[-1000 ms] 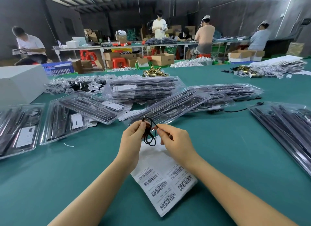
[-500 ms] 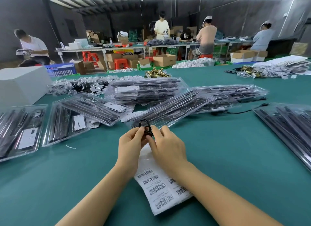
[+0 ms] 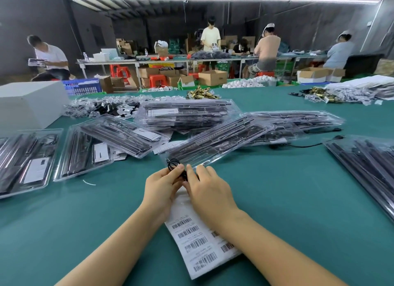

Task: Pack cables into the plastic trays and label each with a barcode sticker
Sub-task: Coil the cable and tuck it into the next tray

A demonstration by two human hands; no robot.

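Observation:
A small coiled black cable point(image 3: 173, 164) is pinched between my left hand point(image 3: 162, 185) and my right hand point(image 3: 207, 190), close together at the near end of a clear plastic tray point(image 3: 215, 143). That tray lies tilted on other trays and holds dark parts. Most of the cable is hidden by my fingers. Under my wrists lies a white sheet of barcode stickers point(image 3: 198, 241) on the green table.
Several filled clear trays lie around: two at the left point(image 3: 27, 162), a stack in the middle point(image 3: 183, 113), another at the right edge point(image 3: 366, 158). A white box point(image 3: 27, 104) stands far left. A loose black cable point(image 3: 302, 145) runs right of centre. People work at tables behind.
My hands have closed together and moved forward to the tray's near end, drawing the cable loop smaller and lower. The right hand now covers most of the cable.

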